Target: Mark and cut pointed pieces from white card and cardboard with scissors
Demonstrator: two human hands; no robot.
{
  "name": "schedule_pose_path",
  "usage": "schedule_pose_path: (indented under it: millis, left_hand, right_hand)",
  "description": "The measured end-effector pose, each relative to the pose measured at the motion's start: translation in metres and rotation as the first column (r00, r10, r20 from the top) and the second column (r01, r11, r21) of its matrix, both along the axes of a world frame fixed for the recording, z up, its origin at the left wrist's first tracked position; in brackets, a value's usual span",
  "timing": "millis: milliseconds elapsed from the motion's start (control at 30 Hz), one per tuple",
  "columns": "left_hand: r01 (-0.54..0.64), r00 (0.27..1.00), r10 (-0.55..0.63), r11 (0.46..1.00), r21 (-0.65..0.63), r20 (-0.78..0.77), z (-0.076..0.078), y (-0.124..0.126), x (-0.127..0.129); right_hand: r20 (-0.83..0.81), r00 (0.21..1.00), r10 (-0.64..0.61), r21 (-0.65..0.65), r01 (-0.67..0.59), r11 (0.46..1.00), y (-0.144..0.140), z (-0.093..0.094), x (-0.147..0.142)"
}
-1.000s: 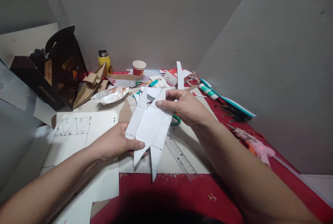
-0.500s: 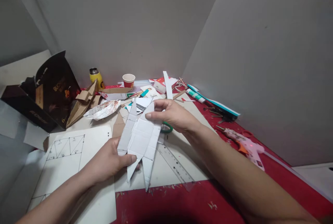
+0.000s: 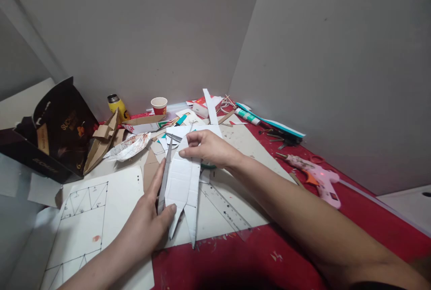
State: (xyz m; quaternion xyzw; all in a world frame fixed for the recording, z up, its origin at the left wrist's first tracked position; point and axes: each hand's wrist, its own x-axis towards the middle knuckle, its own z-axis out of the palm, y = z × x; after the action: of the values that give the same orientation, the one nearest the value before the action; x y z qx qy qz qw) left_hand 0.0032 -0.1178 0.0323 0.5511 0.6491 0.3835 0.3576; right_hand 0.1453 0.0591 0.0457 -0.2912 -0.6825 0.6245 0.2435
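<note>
Between my two hands is a folded piece of white cardboard (image 3: pixel 179 180) with pointed flaps at both ends. My left hand (image 3: pixel 153 216) grips its lower left, thumb on the front face and fingers along the left side flap, which stands folded up. My right hand (image 3: pixel 210 148) pinches the upper point between thumb and fingers. Under and behind the cardboard lies a clear ruler (image 3: pixel 229 209) on the pale board. A green scissor handle (image 3: pixel 210 166) shows partly behind my right wrist; the rest is covered.
A paper with drawn truss lines (image 3: pixel 124 200) lies at left. A dark box (image 3: pixel 63 133), yellow bottle (image 3: pixel 117 107), paper cup (image 3: pixel 159 106) and cardboard scraps (image 3: pixel 101 146) stand behind. At right, a pink glue gun (image 3: pixel 323 180) rests on the red tablecloth (image 3: pixel 256 258).
My left fingers have pushed the left side flap upward, so it now shows nearly edge-on. My right hand keeps its pinch on the upper point. The view has shifted slightly.
</note>
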Motion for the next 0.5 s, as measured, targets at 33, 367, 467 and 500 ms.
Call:
schedule_pose_path:
  millis: [33, 367, 467, 500]
  left_hand:
    - [0.010, 1.000, -0.010, 1.000, 0.009, -0.011, -0.003, -0.001, 0.000]
    - [-0.043, 0.999, 0.043, 0.999, -0.001, -0.006, -0.012, 0.003, 0.008]
    - [-0.070, 0.997, 0.070, 0.998, 0.004, 0.027, -0.012, 0.004, 0.009]
    - [-0.074, 0.997, 0.074, 0.997, 0.004, 0.039, -0.012, 0.004, 0.009]
  right_hand:
    - [0.003, 1.000, 0.004, -0.012, -0.004, 1.000, 0.000, -0.001, -0.001]
    - [0.029, 0.999, -0.029, 0.001, 0.029, 1.000, -0.001, -0.010, -0.005]
    - [0.035, 0.998, -0.061, 0.022, 0.060, 0.998, -0.005, -0.004, -0.004]
    - [0.032, 0.997, -0.067, 0.025, 0.066, 0.998, -0.006, -0.002, -0.004]
